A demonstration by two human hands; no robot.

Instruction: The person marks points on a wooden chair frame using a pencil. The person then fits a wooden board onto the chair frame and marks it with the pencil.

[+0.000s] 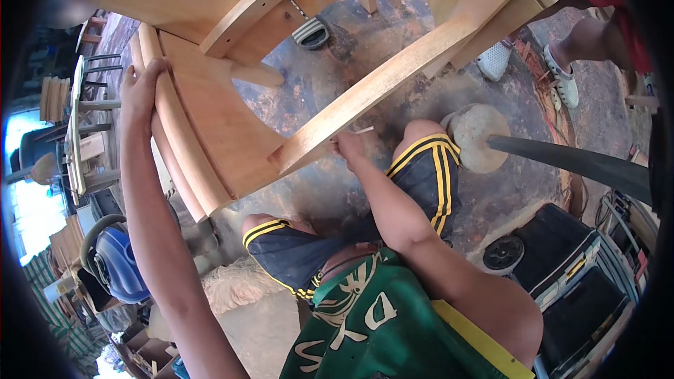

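A large piece of light wooden furniture (203,91), perhaps a chair, is tilted before me, with curved rails and flat panels. My left hand (146,84) is closed around its rounded left edge, thumb and fingers partly over the moulding. My right hand (349,150) is below the long straight rail (372,95), close to its underside. Its fingers are pinched on a thin pale stick-like piece (363,130), whose tip pokes out to the right. Whether that hand also touches the rail, I cannot tell.
A person in red with light clogs (562,76) stands at upper right. A sandal (311,34) lies on the stained floor. Near my knee is a round pale object (481,137) with a dark bar. A black toolbox (544,249) sits right, a blue machine (121,263) left.
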